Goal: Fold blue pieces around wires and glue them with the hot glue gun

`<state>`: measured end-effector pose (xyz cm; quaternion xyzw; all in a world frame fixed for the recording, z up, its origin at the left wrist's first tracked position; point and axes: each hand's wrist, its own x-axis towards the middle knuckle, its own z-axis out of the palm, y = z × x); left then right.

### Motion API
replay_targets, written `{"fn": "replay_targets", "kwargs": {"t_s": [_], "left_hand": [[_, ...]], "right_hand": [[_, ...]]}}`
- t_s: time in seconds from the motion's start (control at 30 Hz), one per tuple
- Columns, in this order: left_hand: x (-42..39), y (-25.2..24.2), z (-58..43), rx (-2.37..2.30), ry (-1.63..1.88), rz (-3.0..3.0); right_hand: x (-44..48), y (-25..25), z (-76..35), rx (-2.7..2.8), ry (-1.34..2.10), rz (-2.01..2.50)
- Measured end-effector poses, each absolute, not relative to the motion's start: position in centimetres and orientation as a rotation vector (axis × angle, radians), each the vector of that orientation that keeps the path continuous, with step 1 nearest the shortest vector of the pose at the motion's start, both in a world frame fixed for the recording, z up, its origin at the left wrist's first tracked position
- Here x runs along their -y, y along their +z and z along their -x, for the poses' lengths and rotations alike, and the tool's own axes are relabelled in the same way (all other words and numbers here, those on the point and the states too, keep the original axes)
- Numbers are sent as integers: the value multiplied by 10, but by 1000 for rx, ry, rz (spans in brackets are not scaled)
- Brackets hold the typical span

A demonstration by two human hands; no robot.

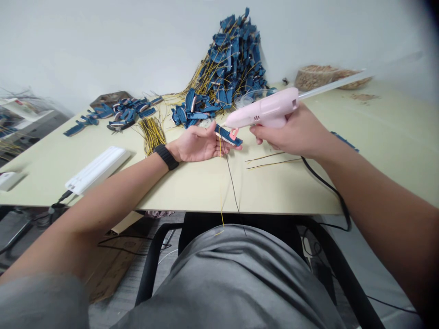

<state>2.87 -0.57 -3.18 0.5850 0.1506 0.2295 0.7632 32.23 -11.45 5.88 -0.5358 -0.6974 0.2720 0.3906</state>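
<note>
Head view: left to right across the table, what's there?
Small white object, long white box, yellow-black wire bundle, left hand holding a blue piece, right hand gripping the pink glue gun, another blue piece.

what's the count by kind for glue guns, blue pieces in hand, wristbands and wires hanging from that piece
Pink glue gun, in the right hand: 1
Blue piece, in the left hand: 1
Black wristband: 1
Hanging wires, yellow wire and black wire: 2
Total: 5
</note>
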Motion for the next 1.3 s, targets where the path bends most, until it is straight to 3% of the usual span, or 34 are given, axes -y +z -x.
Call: {"fn": "replay_targets", "kwargs": {"t_s": [1.3], "left_hand": [[12,-29,-28,-375,523,-1291]], "right_hand": [[112,56,-328,1796,627,1395]]}}
